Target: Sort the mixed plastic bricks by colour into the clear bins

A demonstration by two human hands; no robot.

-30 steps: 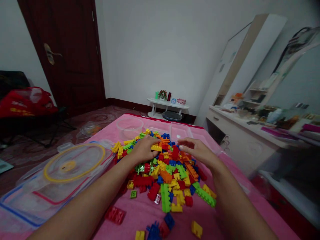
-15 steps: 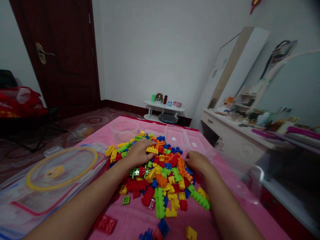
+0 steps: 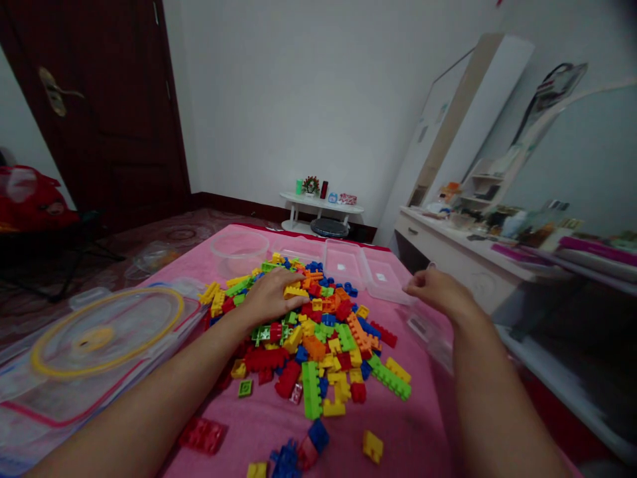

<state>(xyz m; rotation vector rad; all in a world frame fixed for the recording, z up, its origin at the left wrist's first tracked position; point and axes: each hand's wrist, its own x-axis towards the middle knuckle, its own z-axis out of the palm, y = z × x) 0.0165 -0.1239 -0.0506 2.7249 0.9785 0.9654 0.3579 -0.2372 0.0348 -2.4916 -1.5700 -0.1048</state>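
Observation:
A heap of small plastic building blocks [image 3: 318, 332] in red, yellow, green, blue and orange lies on the pink cloth [image 3: 423, 425]. My left hand [image 3: 271, 297] rests palm down on the far left of the heap, fingers stretched out over a yellow block [image 3: 297, 291]. My right hand [image 3: 435, 291] is off the heap to the right, with its fingers curled. It seems to grip the rim of a clear plastic container [image 3: 428, 330] at the cloth's right edge.
Clear lids with a yellow ring [image 3: 99, 328] lie at left. A round clear bowl [image 3: 239, 243] and two clear rectangular trays [image 3: 343, 263] stand behind the heap. Loose blocks [image 3: 204, 435] lie near me. A white dresser [image 3: 448, 252] stands at right.
My right hand left the heap, moved right and rose to the clear container, which now sits closer in. My left hand stayed on the heap. The view drifted right.

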